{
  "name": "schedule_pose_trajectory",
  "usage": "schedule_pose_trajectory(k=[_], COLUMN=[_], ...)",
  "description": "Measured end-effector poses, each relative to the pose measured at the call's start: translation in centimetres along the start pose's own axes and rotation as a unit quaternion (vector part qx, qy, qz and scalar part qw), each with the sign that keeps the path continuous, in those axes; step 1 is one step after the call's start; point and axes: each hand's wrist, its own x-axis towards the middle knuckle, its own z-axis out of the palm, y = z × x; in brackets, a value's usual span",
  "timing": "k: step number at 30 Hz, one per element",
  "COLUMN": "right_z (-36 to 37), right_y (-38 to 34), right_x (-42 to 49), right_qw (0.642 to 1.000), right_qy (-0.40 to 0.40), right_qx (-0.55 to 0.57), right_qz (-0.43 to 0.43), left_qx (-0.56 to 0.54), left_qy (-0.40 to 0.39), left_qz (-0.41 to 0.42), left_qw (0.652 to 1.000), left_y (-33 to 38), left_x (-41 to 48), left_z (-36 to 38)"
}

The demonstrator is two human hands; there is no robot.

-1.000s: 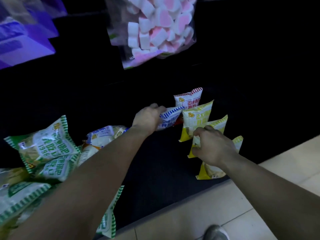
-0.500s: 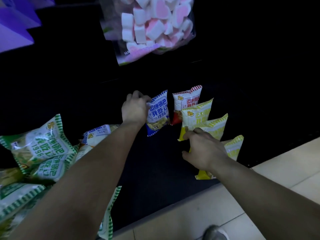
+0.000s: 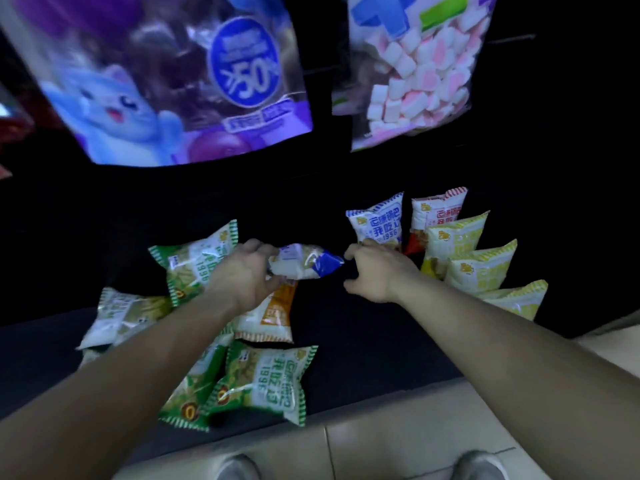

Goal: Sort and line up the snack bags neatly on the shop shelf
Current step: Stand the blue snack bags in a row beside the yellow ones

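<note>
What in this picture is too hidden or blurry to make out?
Head view:
- Print on the blue bag in the left hand: motion blur.
- Orange bag: partly under that hand.
- Nearest yellow bag: partly behind the right forearm.
- Purple bag: cut by the top edge.

Your view is dim: the shelf [image 3: 363, 341] is almost black, the floor tiles [image 3: 415, 445] catch pale light, and the purple hanging bag [image 3: 166, 81] smears with motion blur.

Head camera, looking forward and down.
Close over the low dark shelf [image 3: 363, 341]; tiled floor [image 3: 398, 445] lies at the near edge.
</note>
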Motion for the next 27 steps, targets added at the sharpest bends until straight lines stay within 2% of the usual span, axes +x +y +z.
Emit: schedule_pose_trajectory(k=[5,11,14,17,21,27], right_z=[3.1,7.6,9.6,10.9,9.3,2.0], right_y=[-0.9,-0.6,-0.7,-1.4,-1.9,-2.0], right_x=[4.4,10.3,12.0,12.5,11.9,6.8], right_qw=[0.999,0.998,0.999,0.999,0.995,0.990], right_qy=[-0.020,-0.012,-0.009,0.040,0.093,0.109], right_qx=[-0.036,-0.068,-0.028,0.019,0.026,0.089], right_qz=[-0.020,-0.002,0.015,0.015,-0.015,-0.001], left_qx=[-0.016,-0.066,-0.079,-0.091,-0.097,-0.072], left_qy=[0.012,0.033,0.035,0.041,0.054,0.061], left_qz=[-0.067,-0.064,-0.063,-0.065,-0.083,-0.069], left_qw=[0.998,0.995,0.994,0.993,0.990,0.993], left_y=[-3.7,-4.3,-4.4,-5.1,-6.3,-5.1], left_x=[-1.7,-0.1,0.2,0.2,0.0,-1.3], left_z=[1.3,3.0,3.3,3.4,2.9,-0.1])
